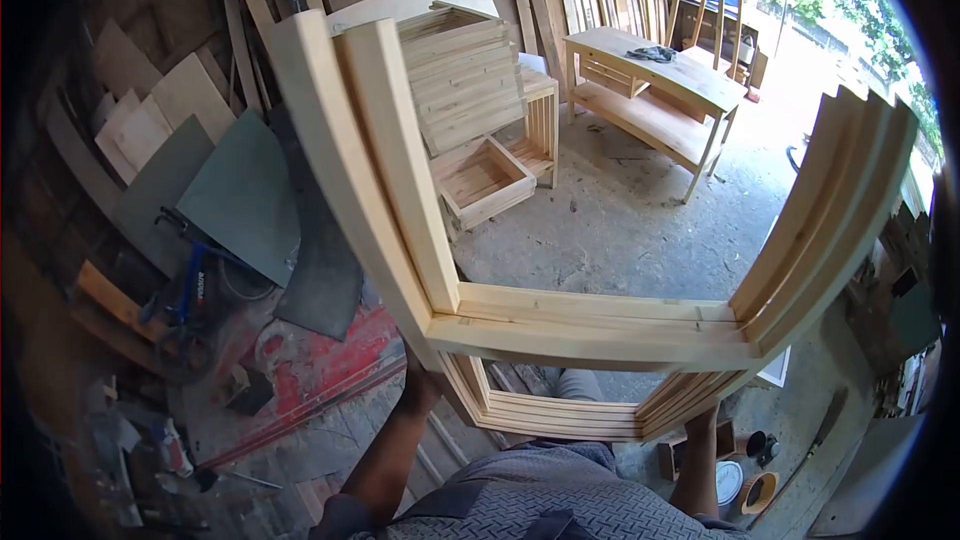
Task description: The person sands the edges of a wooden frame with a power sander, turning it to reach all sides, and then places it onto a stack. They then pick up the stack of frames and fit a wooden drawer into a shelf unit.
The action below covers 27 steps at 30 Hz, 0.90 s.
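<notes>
I hold a stack of several pale wooden frames point(590, 325) up in front of my chest, their open middles showing the concrete floor beyond. My left hand point(418, 388) grips the stack's lower left corner from underneath, mostly hidden by the wood. My right hand point(703, 418) grips the lower right corner, fingers tucked under the bottom rails. Both forearms reach up from my grey patterned shirt.
A wooden bench-table point(655, 90) stands at the back right, with stacked wooden crates point(475, 110) to its left. Planks and board offcuts lean along the left wall. A blue tool point(190, 280) and red sheet point(320, 360) lie left. Small tins point(745, 485) sit by my feet.
</notes>
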Tool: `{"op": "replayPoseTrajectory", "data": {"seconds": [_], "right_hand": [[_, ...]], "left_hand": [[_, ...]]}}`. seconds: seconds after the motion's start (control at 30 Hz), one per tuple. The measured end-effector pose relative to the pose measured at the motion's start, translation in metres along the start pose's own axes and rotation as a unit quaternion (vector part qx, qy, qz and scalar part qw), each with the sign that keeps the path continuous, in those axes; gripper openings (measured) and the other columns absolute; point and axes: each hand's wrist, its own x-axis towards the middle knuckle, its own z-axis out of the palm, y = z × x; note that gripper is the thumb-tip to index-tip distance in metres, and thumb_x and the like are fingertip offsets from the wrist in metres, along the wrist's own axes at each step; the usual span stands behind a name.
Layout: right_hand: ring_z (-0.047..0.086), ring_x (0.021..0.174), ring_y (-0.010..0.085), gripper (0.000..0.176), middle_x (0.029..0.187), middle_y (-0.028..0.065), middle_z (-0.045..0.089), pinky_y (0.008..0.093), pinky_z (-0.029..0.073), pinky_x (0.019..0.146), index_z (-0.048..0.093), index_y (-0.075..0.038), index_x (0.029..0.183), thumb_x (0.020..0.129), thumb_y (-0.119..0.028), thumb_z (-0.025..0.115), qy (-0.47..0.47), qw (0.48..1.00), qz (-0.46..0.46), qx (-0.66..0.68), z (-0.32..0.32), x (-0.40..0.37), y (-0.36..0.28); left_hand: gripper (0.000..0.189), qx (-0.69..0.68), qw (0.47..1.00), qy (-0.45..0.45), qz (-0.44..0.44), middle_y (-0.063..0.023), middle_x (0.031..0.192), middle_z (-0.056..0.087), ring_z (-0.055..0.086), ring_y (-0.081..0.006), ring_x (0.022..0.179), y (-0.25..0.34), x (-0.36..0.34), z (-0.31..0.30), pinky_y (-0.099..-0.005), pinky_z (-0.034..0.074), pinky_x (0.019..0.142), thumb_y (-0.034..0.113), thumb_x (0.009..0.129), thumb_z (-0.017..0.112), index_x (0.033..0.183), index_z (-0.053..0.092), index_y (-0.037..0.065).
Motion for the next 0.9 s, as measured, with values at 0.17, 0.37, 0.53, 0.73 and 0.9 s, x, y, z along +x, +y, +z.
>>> {"op": "replayPoseTrajectory", "data": {"seconds": [0.17, 0.37, 0.53, 0.73, 0.9], "right_hand": [[0.055, 0.12, 0.0285, 0.074, 0.134, 0.0134, 0.053, 0.0445, 0.049, 0.101, 0.04, -0.008, 0.144, 0.093, -0.061, 0.051, 0.04, 0.999, 0.032, 0.008, -0.018, 0.005, 0.027], [0.051, 0.126, 0.0274, 0.073, 0.14, 0.0131, 0.049, 0.0449, 0.046, 0.105, 0.036, -0.009, 0.147, 0.095, -0.059, 0.05, 0.034, 0.998, 0.047, 0.014, -0.026, 0.011, 0.044], [0.06, 0.111, 0.0239, 0.058, 0.121, 0.0092, 0.061, 0.04, 0.05, 0.098, 0.052, -0.004, 0.132, 0.094, -0.047, 0.06, -0.003, 0.987, 0.006, -0.16, 0.018, 0.0, -0.001], [0.056, 0.116, 0.0229, 0.065, 0.125, 0.0088, 0.058, 0.0397, 0.048, 0.099, 0.049, -0.003, 0.136, 0.095, -0.053, 0.056, 0.103, 0.99, 0.046, -0.088, 0.025, 0.004, -0.01], [0.056, 0.117, 0.0228, 0.067, 0.126, 0.0089, 0.057, 0.0397, 0.047, 0.1, 0.048, -0.003, 0.137, 0.094, -0.054, 0.055, 0.102, 0.991, 0.034, -0.076, 0.021, 0.015, -0.018]], "left_hand": [[0.059, -0.091, 0.995, -0.003, -0.031, -0.0144, 0.138, 0.049, 0.05, -0.0215, 0.126, -0.003, 0.006, -0.02, -0.0385, 0.044, 0.106, 0.033, 0.1, 0.058, 0.145, 0.035, 0.002], [0.057, 0.198, 0.978, -0.059, 0.014, -0.0149, 0.138, 0.05, 0.05, -0.024, 0.126, -0.011, 0.008, -0.06, -0.0396, 0.042, 0.108, 0.033, 0.098, 0.059, 0.143, 0.039, 0.002], [0.063, 0.387, 0.914, -0.09, 0.079, -0.0161, 0.137, 0.051, 0.053, -0.0272, 0.124, -0.008, 0.007, -0.056, -0.0412, 0.041, 0.109, 0.036, 0.094, 0.065, 0.141, 0.041, 0.0], [0.065, 0.391, 0.914, -0.055, 0.097, -0.0164, 0.138, 0.049, 0.052, -0.0276, 0.124, -0.046, 0.012, -0.08, -0.0417, 0.041, 0.109, 0.039, 0.095, 0.062, 0.141, 0.04, 0.001], [0.064, 0.376, 0.921, -0.036, 0.095, -0.0163, 0.138, 0.049, 0.052, -0.0278, 0.124, -0.044, 0.016, -0.083, -0.0418, 0.041, 0.108, 0.038, 0.095, 0.061, 0.141, 0.04, 0.001]]}}
